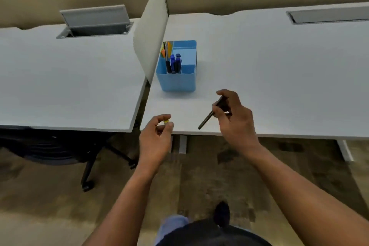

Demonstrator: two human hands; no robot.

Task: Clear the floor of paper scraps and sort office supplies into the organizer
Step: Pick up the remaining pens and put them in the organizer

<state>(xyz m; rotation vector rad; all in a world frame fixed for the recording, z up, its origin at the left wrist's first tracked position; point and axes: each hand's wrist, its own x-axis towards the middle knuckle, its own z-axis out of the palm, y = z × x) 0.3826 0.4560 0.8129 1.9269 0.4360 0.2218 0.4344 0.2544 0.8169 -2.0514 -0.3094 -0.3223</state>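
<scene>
A light blue organizer [175, 83] stands on the white desk [269, 70] beside the divider. Its left compartment holds blue markers [175, 63], a black pen and orange and yellow sticks; the other compartments look empty. My right hand [234, 118] grips a dark pen [206, 119] above the desk's front edge, tip pointing down and left. My left hand [156, 136] pinches a small yellow object [166, 121] between thumb and fingers, just in front of the desk edge. Both hands are below the organizer in the head view.
A white divider panel [151, 32] separates this desk from the left desk [69, 78], which has an open cable hatch [93, 24]. A closed hatch [329, 15] lies far right. A black office chair [60, 146] sits under the left desk. Brown carpet [199, 181] lies below.
</scene>
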